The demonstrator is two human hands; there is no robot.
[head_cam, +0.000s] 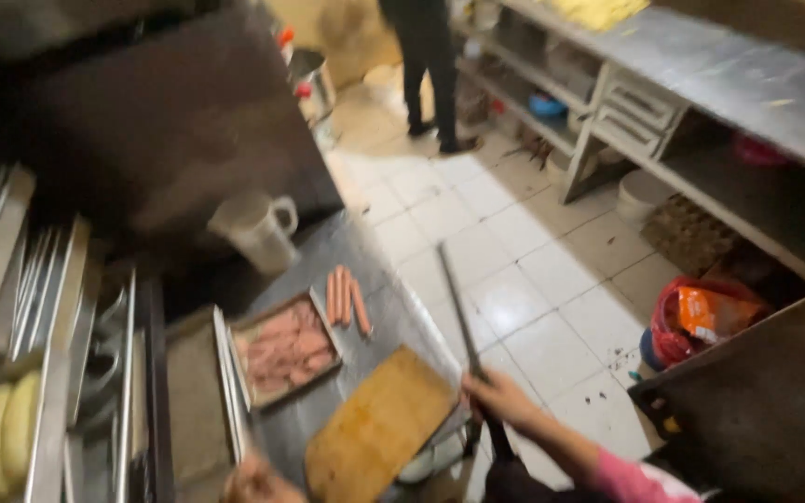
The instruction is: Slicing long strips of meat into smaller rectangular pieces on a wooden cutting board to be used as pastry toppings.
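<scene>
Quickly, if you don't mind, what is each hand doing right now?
Left hand: blurred at the frame's bottom edge, grip cannot be told.
Right hand: closed around a long knife.

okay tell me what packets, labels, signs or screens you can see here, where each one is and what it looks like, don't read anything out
Orange packet: on the floor at right, inside a red bag under the shelving; crinkled, blurred.
Shallow tray of pink sausages: on the steel counter, left of the wooden cutting board; rectangular; may be packaging, too blurred to tell.
No signs, screens or separate labels visible.
</scene>
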